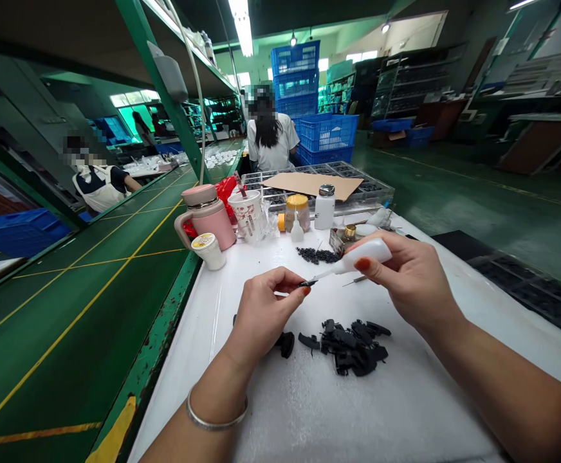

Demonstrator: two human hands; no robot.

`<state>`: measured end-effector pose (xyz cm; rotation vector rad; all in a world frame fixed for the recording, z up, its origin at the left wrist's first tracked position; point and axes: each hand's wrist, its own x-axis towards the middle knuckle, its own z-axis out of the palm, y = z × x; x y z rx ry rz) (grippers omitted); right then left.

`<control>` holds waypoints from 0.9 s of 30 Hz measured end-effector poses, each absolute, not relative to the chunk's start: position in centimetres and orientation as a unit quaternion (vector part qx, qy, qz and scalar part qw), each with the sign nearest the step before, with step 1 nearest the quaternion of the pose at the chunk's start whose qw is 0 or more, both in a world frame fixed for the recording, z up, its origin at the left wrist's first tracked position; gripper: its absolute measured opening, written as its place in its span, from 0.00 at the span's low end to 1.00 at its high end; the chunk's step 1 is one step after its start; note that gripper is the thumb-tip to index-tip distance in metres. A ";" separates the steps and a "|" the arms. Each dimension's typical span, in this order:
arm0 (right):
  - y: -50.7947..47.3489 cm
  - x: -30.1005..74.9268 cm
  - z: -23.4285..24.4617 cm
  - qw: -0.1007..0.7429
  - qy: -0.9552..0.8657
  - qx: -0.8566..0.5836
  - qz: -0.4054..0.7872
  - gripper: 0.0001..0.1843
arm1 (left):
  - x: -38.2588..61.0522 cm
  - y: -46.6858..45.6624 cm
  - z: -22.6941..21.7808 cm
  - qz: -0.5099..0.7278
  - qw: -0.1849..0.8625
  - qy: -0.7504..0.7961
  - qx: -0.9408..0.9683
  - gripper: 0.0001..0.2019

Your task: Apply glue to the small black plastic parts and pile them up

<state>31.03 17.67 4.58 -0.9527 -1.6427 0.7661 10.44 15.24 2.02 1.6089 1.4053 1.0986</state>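
Note:
Between thumb and fingertips, my left hand point(266, 308) pinches a small black plastic part point(307, 283). My right hand point(408, 276) is closed around a white squeeze bottle point(370, 256), tilted so its thin nozzle reaches down to the black part; whether the tip touches it I cannot tell. Below the hands lies a loose pile of black plastic pieces point(352, 347) on the white tabletop point(271, 411). More black pieces point(286, 344) show partly behind my left hand. Past the bottle is a heap of tiny black rings point(316, 255), with a thin metal tool point(354, 281) near my right fingers.
A pink thermos point(210, 215), a patterned cup point(249, 215), a small lidded tub point(208, 251), a yellow-lidded jar point(297, 212) and a white pump bottle point(325, 207) line the back. Cardboard point(314, 183) lies on divided trays point(374, 188). A green conveyor point(92, 289) runs left; co-workers sit beyond.

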 end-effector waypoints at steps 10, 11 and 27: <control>18.6 31.6 4.0 0.591 -0.574 -0.389 0.412 0.12 | 10.4 15.4 1.9 0.435 0.381 0.542 0.611 0.08; 18.7 31.6 4.0 0.598 -0.548 -0.386 0.440 0.13 | 10.3 15.4 1.8 0.440 0.386 0.536 0.609 0.08; 18.5 29.2 2.0 0.280 -0.512 -0.317 0.748 0.14 | 10.4 15.0 2.0 0.505 0.336 0.409 0.682 0.04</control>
